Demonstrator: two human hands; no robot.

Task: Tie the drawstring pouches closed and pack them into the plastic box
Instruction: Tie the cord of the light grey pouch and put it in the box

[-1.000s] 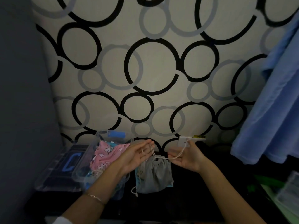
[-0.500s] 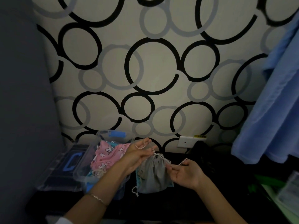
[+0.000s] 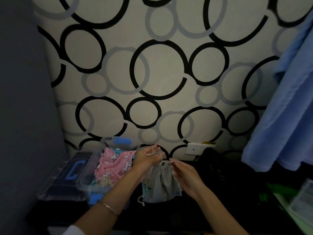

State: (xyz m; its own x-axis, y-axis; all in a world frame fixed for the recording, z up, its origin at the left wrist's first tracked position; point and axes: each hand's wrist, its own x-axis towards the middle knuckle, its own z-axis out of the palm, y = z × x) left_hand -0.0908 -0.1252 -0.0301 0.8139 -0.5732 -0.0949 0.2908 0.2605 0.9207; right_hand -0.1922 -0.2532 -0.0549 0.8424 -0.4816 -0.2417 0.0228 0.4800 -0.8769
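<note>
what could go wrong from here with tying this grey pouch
The drawstring is looped over the left hand, so fingers may snag as the knot tightens. The right hand pinches at the grey pouch mouth; a loose knot could slip. The plastic box looks crowded by the pink pouch, so fitting may be tight.

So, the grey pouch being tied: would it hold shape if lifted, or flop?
Probably flops: the grey pouch is soft, creased cloth gathered at the neck. Likely light, as it looks fairly flat. Unlikely to slip, since the left hand and right hand hold its drawstring.
</note>
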